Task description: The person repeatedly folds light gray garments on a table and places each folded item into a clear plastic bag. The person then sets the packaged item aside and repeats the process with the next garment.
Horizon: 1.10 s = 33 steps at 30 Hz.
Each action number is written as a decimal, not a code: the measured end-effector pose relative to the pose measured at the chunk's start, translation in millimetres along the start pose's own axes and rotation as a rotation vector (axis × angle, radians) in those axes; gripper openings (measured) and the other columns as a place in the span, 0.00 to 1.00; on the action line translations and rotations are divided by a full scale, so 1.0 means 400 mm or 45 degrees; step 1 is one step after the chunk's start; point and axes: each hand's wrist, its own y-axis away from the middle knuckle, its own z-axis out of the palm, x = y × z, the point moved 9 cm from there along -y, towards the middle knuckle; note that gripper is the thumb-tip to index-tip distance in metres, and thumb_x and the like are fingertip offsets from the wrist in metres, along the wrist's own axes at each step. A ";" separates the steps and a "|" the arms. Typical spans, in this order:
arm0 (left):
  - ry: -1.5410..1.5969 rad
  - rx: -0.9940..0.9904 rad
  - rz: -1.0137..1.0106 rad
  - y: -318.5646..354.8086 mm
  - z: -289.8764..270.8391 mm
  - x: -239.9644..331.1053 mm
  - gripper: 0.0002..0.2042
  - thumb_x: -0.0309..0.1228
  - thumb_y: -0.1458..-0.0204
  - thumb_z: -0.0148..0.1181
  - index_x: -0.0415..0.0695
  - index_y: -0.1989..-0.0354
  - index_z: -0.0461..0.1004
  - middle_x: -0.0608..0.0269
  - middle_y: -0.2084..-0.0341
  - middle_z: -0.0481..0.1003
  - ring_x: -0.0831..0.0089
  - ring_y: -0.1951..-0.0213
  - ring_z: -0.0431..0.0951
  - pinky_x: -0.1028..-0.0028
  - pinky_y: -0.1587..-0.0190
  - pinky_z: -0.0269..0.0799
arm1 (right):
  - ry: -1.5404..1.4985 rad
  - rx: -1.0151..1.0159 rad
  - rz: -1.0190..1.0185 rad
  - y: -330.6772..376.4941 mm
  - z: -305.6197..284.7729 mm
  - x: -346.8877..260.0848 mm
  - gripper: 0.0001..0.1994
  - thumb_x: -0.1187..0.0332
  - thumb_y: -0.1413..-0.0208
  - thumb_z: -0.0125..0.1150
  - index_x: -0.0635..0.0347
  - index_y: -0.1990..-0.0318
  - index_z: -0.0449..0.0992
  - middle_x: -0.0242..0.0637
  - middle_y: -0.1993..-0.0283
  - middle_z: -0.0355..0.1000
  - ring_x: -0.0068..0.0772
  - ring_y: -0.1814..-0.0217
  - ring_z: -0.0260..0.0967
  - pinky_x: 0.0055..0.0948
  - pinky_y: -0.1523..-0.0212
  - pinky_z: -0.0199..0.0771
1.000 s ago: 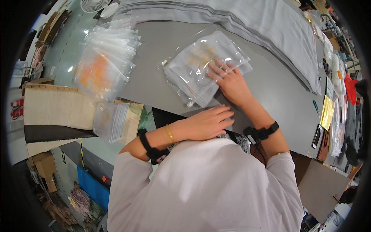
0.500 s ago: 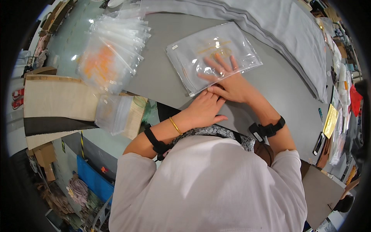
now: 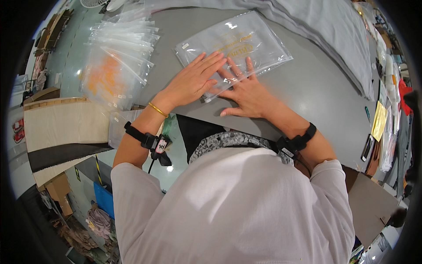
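A clear plastic bag (image 3: pixel 268 46) with gold print lies at a slant on the grey table in front of me. Whether something grey is inside it, I cannot tell. My left hand (image 3: pixel 191 81) lies over the bag's near left part, fingers stretched out and pointing up to the right. Beside it, my right hand (image 3: pixel 250 97) is spread at the near edge. Its fingertips reach past that edge and seem to show through the film. To the left lies a fanned pile of clear zip bags (image 3: pixel 143 64) with orange print.
Long layers of grey cloth (image 3: pixel 316 37) curve along the table's far and right side. A phone (image 3: pixel 367 147), a teal pen (image 3: pixel 368 113) and a yellow sheet (image 3: pixel 379 121) lie near the right edge. A pale wooden board (image 3: pixel 66 121) stands left, below the table corner.
My left hand has moved up and left from the near edge onto the bag. My right hand has drawn back toward me, fingers less deep under the film. The view has shifted slightly.
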 end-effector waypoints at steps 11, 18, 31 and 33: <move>-0.454 -0.101 -0.049 -0.009 0.066 0.035 0.34 0.46 0.39 0.62 0.56 0.24 0.61 0.49 0.22 0.51 0.51 0.21 0.47 0.46 0.22 0.41 | -0.145 0.097 0.563 0.189 -0.152 0.164 0.28 0.50 0.41 0.68 0.43 0.34 0.75 0.40 0.32 0.68 0.46 0.31 0.67 0.49 0.34 0.69; -0.329 -0.071 0.131 0.022 0.014 0.101 0.23 0.42 0.43 0.66 0.51 0.40 0.76 0.52 0.35 0.68 0.52 0.31 0.64 0.52 0.30 0.59 | 0.257 0.345 0.530 0.183 -0.140 0.320 0.25 0.56 0.38 0.65 0.47 0.35 0.76 0.37 0.39 0.72 0.42 0.40 0.70 0.39 0.42 0.73; -0.629 -0.001 0.367 0.087 0.080 0.198 0.10 0.29 0.53 0.65 0.40 0.63 0.76 0.60 0.61 0.75 0.62 0.50 0.78 0.69 0.58 0.80 | -0.187 0.241 -0.130 0.049 -0.087 -0.103 0.15 0.62 0.51 0.70 0.58 0.58 0.79 0.33 0.54 0.72 0.37 0.52 0.70 0.35 0.51 0.72; -0.586 0.065 0.309 0.089 0.070 0.202 0.10 0.29 0.53 0.65 0.41 0.64 0.76 0.61 0.60 0.75 0.62 0.49 0.78 0.69 0.58 0.80 | -0.104 0.313 -0.190 0.031 -0.071 -0.098 0.11 0.65 0.53 0.68 0.58 0.63 0.77 0.32 0.58 0.71 0.37 0.54 0.70 0.34 0.54 0.71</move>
